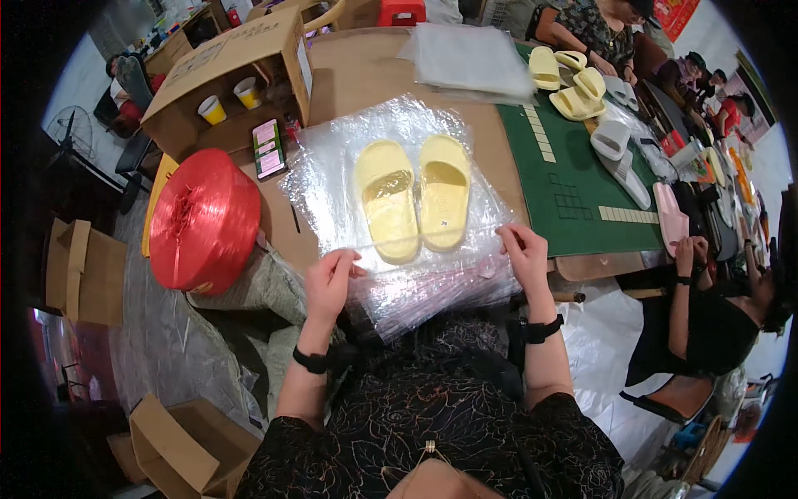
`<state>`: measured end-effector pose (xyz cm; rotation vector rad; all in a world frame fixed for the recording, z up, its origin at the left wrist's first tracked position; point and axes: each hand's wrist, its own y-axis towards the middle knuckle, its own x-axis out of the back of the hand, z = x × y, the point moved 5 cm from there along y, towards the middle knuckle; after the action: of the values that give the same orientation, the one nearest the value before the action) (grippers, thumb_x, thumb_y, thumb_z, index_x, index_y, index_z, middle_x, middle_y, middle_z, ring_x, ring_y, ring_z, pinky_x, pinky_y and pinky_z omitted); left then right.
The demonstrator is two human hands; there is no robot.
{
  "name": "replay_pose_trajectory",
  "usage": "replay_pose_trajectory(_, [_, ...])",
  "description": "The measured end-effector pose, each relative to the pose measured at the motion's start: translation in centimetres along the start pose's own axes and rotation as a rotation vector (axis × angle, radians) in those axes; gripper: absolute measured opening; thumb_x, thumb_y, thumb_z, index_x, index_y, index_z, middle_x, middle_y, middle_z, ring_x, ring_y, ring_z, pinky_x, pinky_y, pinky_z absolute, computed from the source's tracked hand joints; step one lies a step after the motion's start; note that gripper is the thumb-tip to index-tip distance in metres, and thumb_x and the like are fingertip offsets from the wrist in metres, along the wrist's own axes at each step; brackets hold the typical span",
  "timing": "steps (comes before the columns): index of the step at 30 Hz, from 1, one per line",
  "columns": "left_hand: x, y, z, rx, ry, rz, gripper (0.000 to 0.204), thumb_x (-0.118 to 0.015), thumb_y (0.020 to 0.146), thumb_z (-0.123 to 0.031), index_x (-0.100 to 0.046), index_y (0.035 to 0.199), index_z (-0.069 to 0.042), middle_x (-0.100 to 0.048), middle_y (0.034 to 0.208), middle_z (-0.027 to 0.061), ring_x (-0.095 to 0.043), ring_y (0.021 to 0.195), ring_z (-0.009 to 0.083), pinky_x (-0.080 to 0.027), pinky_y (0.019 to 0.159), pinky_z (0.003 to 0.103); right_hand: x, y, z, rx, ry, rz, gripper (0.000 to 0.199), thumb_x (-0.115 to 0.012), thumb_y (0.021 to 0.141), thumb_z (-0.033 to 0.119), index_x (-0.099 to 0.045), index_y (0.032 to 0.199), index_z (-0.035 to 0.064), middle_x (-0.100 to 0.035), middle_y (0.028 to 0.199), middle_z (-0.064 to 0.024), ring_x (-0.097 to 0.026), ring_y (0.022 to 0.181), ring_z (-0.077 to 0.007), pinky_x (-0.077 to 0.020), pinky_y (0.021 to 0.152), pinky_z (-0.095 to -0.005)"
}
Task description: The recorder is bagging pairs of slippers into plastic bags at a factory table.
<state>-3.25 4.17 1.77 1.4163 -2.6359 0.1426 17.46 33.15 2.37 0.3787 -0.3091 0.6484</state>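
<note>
A pair of pale yellow slippers [414, 196] lies side by side inside a clear plastic bag [332, 166] on a stack of more clear bags [432, 291] at the table's near edge. My left hand [329, 281] pinches the bag's open near edge at the left, below the left slipper's heel. My right hand [524, 251] pinches the same edge at the right, just beside the right slipper. Both wrists wear black bands.
A big red spool of plastic twine [204, 220] stands to my left. An open cardboard box [224, 75] with two paper cups and a phone [268, 148] lie beyond it. Further slippers [573, 83] lie on a green mat [573, 175]; other people sit at right.
</note>
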Motion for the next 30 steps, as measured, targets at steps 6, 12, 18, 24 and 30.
replay_pose_trajectory(6, [-0.8,3.9,1.7,-0.007,0.166,-0.102,0.031,-0.058,0.094,-0.027,-0.068,0.086,0.002,-0.061,0.058,0.0073,-0.059,0.054,0.0144,-0.045,0.055,0.03,-1.1,1.7,0.1,-0.117,-0.299,-0.071,0.019,-0.069,0.086,0.018,-0.066,0.097,0.0027,-0.057,0.061,-0.0056,-0.056,0.057,-0.0181,-0.0458,0.058,-0.0318])
replay_pose_trajectory(12, [-1.6,5.0,3.0,0.04,0.345,-0.054,0.035,-0.057,0.092,-0.029,-0.065,0.075,0.001,-0.06,0.057,0.0098,-0.06,0.054,0.0213,-0.045,0.056,0.035,-1.8,0.3,4.6,0.323,-0.652,-0.395,0.025,-0.07,0.08,0.013,-0.06,0.103,0.0072,-0.06,0.094,-0.0048,-0.055,0.093,-0.0273,-0.0462,0.075,-0.0376])
replay_pose_trajectory(18, [-1.5,4.9,3.3,0.014,0.331,-0.072,0.033,-0.059,0.092,-0.026,-0.066,0.078,0.002,-0.059,0.056,0.0057,-0.057,0.053,0.0155,-0.043,0.054,0.03,-6.0,-0.9,7.3,0.638,-0.47,-0.001,0.03,-0.072,0.078,0.013,-0.059,0.103,0.0047,-0.058,0.102,-0.0108,-0.054,0.098,-0.0295,-0.0447,0.082,-0.0411])
replay_pose_trajectory(24, [-1.3,4.7,3.1,-0.032,0.274,-0.136,0.029,-0.067,0.089,-0.024,-0.065,0.095,0.004,-0.06,0.068,0.0044,-0.054,0.06,0.0094,-0.043,0.055,0.026,-7.4,1.1,2.2,0.149,-0.302,0.121,0.032,-0.073,0.082,0.024,-0.057,0.1,0.0021,-0.057,0.088,-0.0129,-0.053,0.088,-0.0316,-0.0443,0.08,-0.0413])
replay_pose_trajectory(30, [-1.8,5.0,0.8,0.046,0.411,-0.054,0.051,-0.078,0.079,-0.028,-0.06,0.115,0.005,-0.061,0.079,0.005,-0.054,0.067,0.0097,-0.044,0.057,0.027,-7.8,1.2,1.1,0.131,-0.308,0.1,0.034,-0.074,0.08,0.023,-0.057,0.1,0.0015,-0.056,0.086,-0.0133,-0.053,0.087,-0.0313,-0.0438,0.078,-0.0412])
